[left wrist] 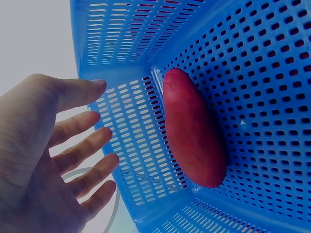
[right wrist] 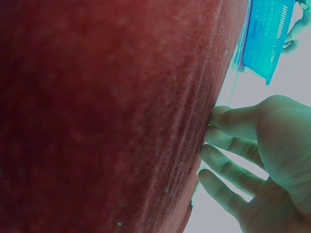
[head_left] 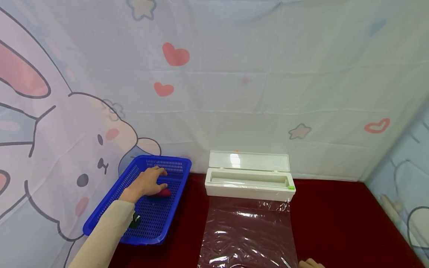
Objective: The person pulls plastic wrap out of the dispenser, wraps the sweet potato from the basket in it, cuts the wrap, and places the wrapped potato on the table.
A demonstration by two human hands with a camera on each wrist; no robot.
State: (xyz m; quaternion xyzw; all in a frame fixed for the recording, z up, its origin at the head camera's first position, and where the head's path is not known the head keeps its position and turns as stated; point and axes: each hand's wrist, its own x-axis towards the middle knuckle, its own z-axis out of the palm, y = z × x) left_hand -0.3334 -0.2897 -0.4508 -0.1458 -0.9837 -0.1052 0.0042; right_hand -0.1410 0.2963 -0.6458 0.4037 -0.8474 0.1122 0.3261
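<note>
Altogether, one blue basket [head_left: 157,216], one red tuber [left wrist: 194,128] inside, left hand [head_left: 149,181], right hand [right wrist: 286,160], both with fingers spread, empty.

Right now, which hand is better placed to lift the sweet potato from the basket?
Left, I'd judge: the left hand hovers open over the blue basket, close to the sweet potato; the right hand is away beside the cling film.

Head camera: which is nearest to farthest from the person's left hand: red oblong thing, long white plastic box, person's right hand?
1. Red oblong thing: beside the left hand, inside the blue perforated plastic basket.
2. Long white plastic box: right of the basket.
3. Person's right hand: lower right, at the bottom edge.
</note>
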